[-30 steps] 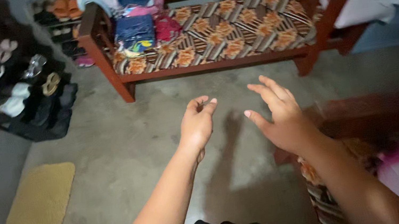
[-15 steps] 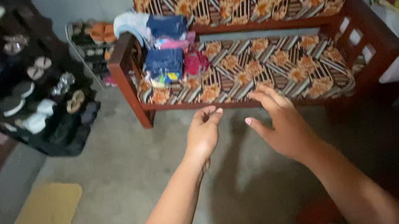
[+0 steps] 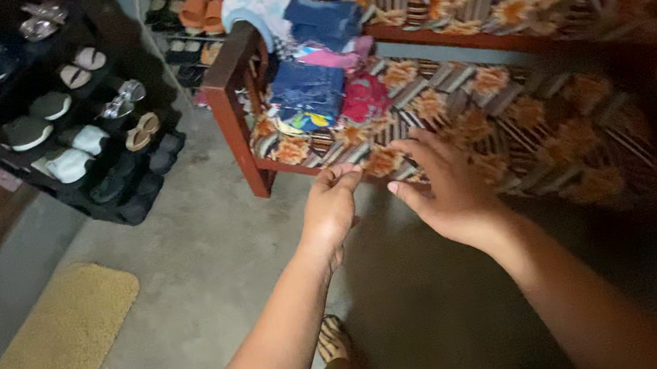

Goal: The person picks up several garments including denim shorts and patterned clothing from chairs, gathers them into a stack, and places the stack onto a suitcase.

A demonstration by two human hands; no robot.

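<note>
head view, looking down. the left hand (image 3: 331, 208) is reaching forward with its fingers curled loosely inward, thumb and fingertips close together but gripping nothing that can be seen. the right hand (image 3: 446, 187) is extending beside it with fingers spread apart and empty, its fingertips lying over the front edge of the bench (image 3: 459, 114); whether they are touching the cushion cannot be told, as that part of the view is blurred. the two hands are hovering near one another, not touching. the bench is a red-brown wooden frame carrying a cushion patterned in orange flowers and brown stripes. at the left end of the bench seat, against the armrest (image 3: 227, 86), a pile of folded clothes (image 3: 312, 94) is lying: blue denim pieces, a pink-red garment (image 3: 364, 98) just beside them, and a pale blue cloth (image 3: 254, 6) draped over the armrest's top. the pile is sitting near the hands, toward the back-left of the seat. left of the bench, a black shoe rack (image 3: 59, 114) is holding sandals and shoes in rows. a yellow mat (image 3: 58, 350) is lying on the grey concrete floor (image 3: 200, 268) at lower left. a sandalled foot (image 3: 332, 339) is showing below the forearms.
</note>
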